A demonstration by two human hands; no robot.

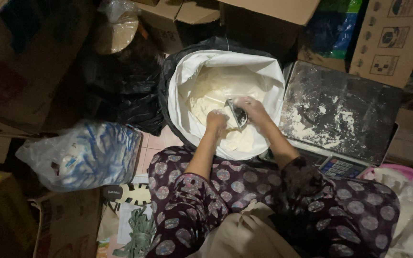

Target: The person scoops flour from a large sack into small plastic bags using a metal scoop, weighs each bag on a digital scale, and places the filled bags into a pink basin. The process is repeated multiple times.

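The right hand (253, 108) is curled closed around a small dark metal scoop (237, 114), gripping it near its upper end so that the bowl of the scoop points down toward the white flour (216, 91) in the sack. The fingers are dusted white. The right forearm runs up from the lap at a slant, wrist bent slightly inward over the near side of the sack's mouth.

The left hand (216, 119) sits just beside the scoop, on its left, with the fingers drawn together into a loose fist; it rests on or just above the flour, and whether it holds anything cannot be told, since the hand is coated in powder and blurs into the pale mass under it. The left forearm reaches forward almost straight from the knee.

The flour fills a large white sack (187, 76) whose rim is rolled down, lined outside with a black plastic bag (168, 71). The sack stands on the floor directly in front of the seated person's patterned trousers (187, 191). Just right of the sack, a weighing scale (340, 110) carries a dark platform smeared with flour along its near edge. To the left of the sack lies a clear plastic bag (87, 153) with blue-striped contents, amid cardboard boxes (388, 38).
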